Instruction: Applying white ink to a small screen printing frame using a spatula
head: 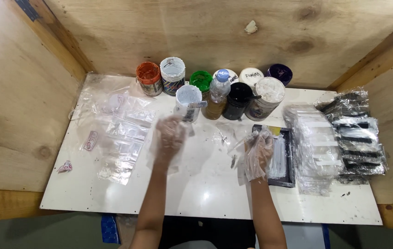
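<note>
head view | left hand, in a clear plastic glove, fingers spread, holding nothing, just in front of the white paint jar | right hand, gloved, fingers loosely apart, resting on the black tray, right of that jar, grip unclear

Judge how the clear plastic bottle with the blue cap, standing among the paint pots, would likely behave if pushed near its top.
The bottle is tall and narrow, so it would probably tip rather than slide. It looks partly filled with brownish liquid, which may steady its base somewhat. Pots crowd beside it, so a fall would likely knock them.
</note>
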